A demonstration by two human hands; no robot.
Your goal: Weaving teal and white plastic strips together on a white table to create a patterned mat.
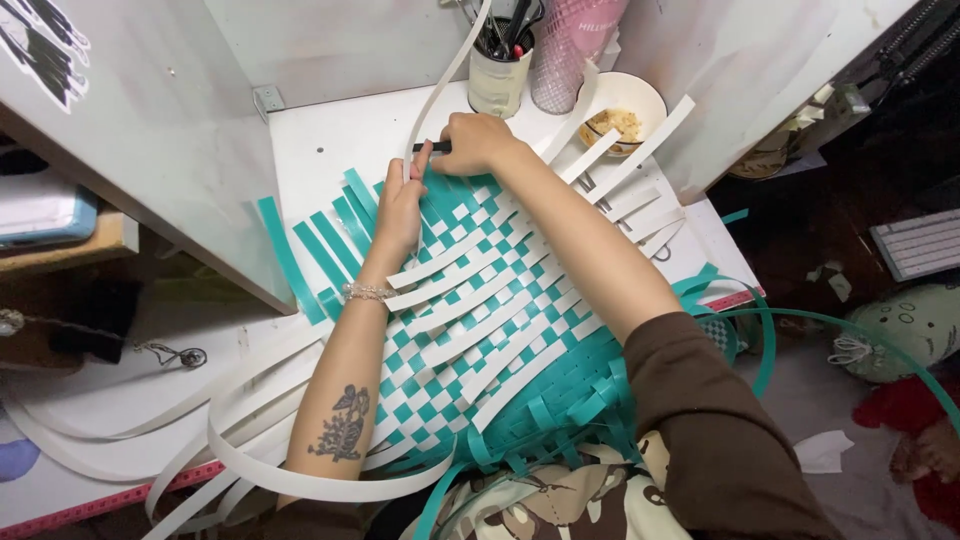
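1. Here one woven mat [480, 300] of teal and white strips lies flat on the white table [320, 150], reaching from the person's lap to just short of the far wall.
2. Two bare hands work at the mat's far edge; no other person's hands show.
3. The left hand [400, 210] lies palm down on the weave, fingers stretched forward and loose, its fingertip touching one long white strip [450, 70] that curves up and away toward the wall. It presses rather than clenches.
4. The right hand [478, 143] is curled closed around one small dark tool [432, 147], whose tip points left and meets the white strip just beside the left fingertips.
5. One beaded bracelet [368, 292] sits on the left wrist, and one dark tattoo [342, 425] on that forearm.
6. About six loose teal strip ends [320, 245] fan out left of the left hand; several white ends fan out right of the right arm.
7. Behind the hands stand one pen cup [498, 80], one pink bottle [570, 50] and one bowl [620, 112] of food, near each other.
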